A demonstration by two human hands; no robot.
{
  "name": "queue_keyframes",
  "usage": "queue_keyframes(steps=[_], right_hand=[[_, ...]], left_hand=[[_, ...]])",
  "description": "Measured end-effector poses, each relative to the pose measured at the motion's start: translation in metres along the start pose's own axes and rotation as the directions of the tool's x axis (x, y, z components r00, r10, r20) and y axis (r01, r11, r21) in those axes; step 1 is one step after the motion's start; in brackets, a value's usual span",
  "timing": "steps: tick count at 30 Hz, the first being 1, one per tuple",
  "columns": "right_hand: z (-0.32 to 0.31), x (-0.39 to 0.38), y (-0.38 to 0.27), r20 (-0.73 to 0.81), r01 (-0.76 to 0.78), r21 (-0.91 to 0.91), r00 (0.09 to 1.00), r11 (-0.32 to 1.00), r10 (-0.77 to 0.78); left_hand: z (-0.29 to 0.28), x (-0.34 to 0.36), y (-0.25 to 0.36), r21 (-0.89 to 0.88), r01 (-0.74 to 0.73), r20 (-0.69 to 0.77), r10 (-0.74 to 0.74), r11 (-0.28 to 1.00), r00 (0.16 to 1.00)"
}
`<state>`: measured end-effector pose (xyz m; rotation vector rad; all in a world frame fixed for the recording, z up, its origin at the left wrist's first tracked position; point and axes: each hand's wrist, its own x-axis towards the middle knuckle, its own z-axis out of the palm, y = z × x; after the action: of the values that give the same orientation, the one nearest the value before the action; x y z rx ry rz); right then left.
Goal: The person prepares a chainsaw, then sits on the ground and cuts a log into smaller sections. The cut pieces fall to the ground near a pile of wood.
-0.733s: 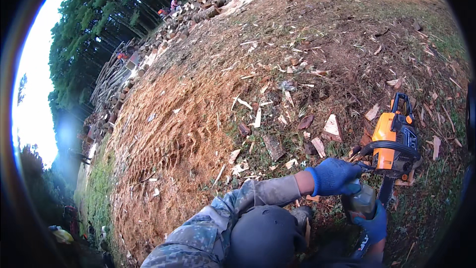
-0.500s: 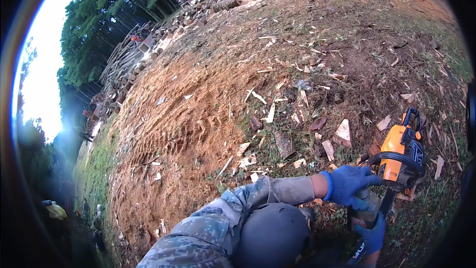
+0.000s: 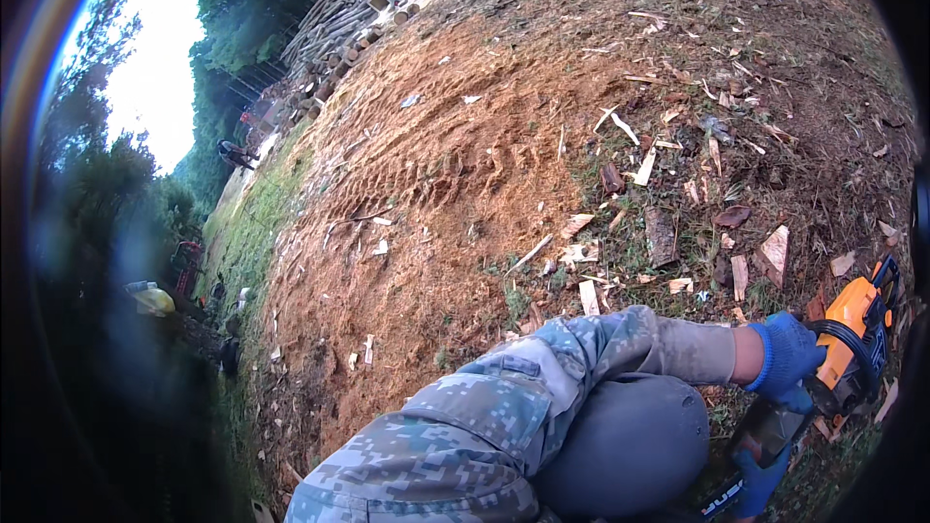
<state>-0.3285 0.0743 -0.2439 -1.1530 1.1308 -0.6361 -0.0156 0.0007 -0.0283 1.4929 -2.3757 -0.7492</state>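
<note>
An orange and black chainsaw (image 3: 848,329) lies on the ground at the right, its dark guide bar (image 3: 719,502) reaching toward the lower edge. My left hand (image 3: 790,360), in a blue knit glove, is beside the saw body. Its fingers curl down at the top of a dark, see-through bottle (image 3: 767,429); what they grip there is hidden. Below, my right hand (image 3: 760,481), also gloved in blue, is closed around the lower part of the bottle, over the bar.
My grey knee (image 3: 625,450) is close beside my camouflage sleeve (image 3: 484,426). Wood chips and split pieces (image 3: 773,254) litter the grass and orange sawdust (image 3: 426,184). Stacked logs (image 3: 334,34) line the far left, where a distant person (image 3: 235,155) stands near the trees.
The view has swung left, so the saw, bottle and hands sit farther right. My left fingers, stretched over the bottle top before, now bend down around it. My right hand still holds the bottle.
</note>
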Motion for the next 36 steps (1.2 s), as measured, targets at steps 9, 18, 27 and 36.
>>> queue_keyframes(steps=[9, 18, 27, 36], right_hand=[[0.011, -0.006, -0.042, 0.04, 0.024, -0.224, 0.999, 0.974, -0.015], [-0.01, -0.011, -0.008, -0.165, 0.065, -0.29, 0.979, 0.955, -0.116], [-0.006, -0.021, -0.03, -0.075, 0.027, -0.251, 0.996, 0.968, -0.047], [0.011, -0.021, -0.043, -0.1, 0.084, -0.219, 0.989, 0.972, -0.108]], left_hand=[[0.0, -0.008, -0.011, -0.025, -0.255, 0.095, 0.256, 0.967, 0.962], [-0.011, 0.002, 0.004, 0.062, 0.103, 0.231, -0.114, 0.993, 0.966], [-0.011, -0.013, 0.004, -0.122, -0.104, 0.042, 0.11, 0.987, 0.993], [-0.01, -0.006, -0.004, -0.188, -0.169, 0.147, 0.198, 0.968, 0.969]])
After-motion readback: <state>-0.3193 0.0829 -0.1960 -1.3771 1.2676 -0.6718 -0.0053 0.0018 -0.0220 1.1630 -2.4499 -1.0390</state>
